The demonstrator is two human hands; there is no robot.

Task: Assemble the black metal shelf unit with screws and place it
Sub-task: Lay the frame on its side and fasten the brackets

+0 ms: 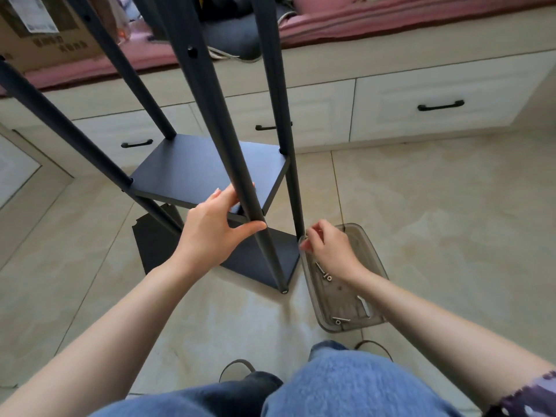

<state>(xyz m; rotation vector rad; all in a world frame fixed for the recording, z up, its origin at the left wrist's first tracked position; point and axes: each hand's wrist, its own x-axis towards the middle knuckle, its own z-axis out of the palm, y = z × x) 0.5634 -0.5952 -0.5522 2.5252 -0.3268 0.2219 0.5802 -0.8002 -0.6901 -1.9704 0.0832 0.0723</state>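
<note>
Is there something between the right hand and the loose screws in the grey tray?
Nothing visible blocks them. The right hand hovers directly above the open grey tray, which has no lid. The screws lie uncovered on its bottom, just beside the wrist. The left hand is apart, gripping a black leg of the shelf unit.

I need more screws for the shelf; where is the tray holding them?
In the head view the clear plastic tray sits on the tiled floor at lower right, beside the shelf unit's front right leg, under the right hand.

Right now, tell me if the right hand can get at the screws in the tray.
Probably yes: the right hand hovers over the open tray, and the screws lie loose just beneath its wrist, with nothing covering them.
</note>
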